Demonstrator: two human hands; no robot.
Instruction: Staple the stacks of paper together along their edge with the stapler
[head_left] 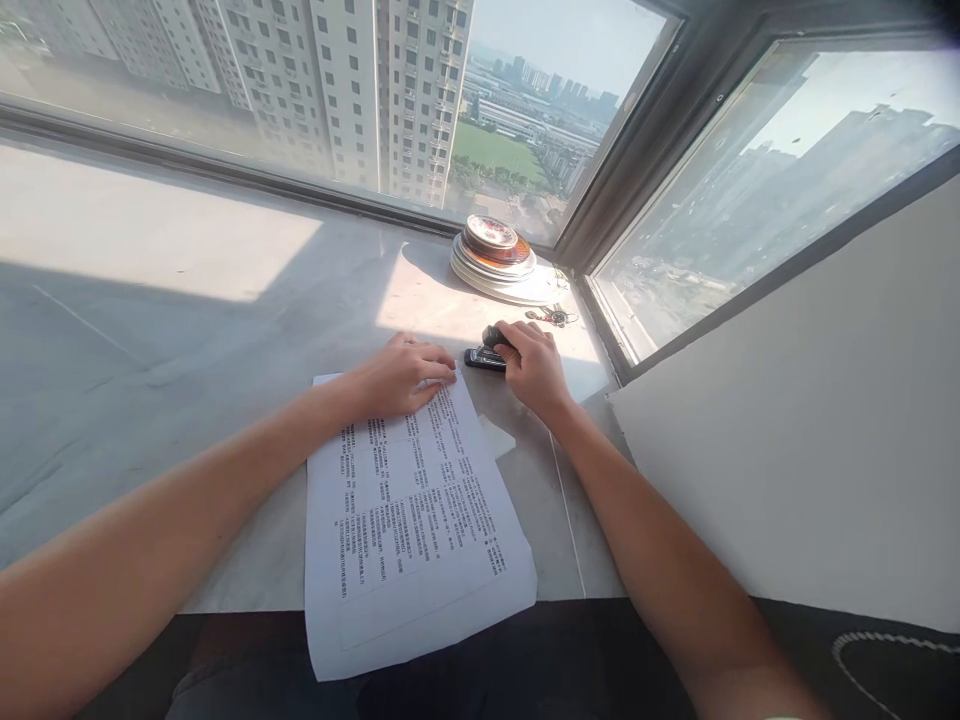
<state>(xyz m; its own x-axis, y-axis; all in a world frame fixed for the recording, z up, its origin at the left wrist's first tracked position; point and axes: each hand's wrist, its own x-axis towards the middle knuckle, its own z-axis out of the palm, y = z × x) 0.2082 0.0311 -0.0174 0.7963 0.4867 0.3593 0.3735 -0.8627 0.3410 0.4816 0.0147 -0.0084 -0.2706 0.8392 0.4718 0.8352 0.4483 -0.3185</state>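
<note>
A printed paper (420,520), covered in rows of small text, lies on the marble ledge with its near end hanging past the front edge. My left hand (409,375) rests on its far end, thumb and fingers closed at the far right corner. Just right of that corner is a black stapler (486,358), its top arm raised from its base. My right hand (531,365) is closed around the stapler from the right and hides its rear part. A small gap separates stapler and paper.
Stacked round plates or lids (491,265) stand by the window corner, with a bunch of keys (553,316) in front. A pale scrap (497,438) lies beside the paper. A white wall (795,430) bounds the right side; window frames (300,185) run behind the ledge.
</note>
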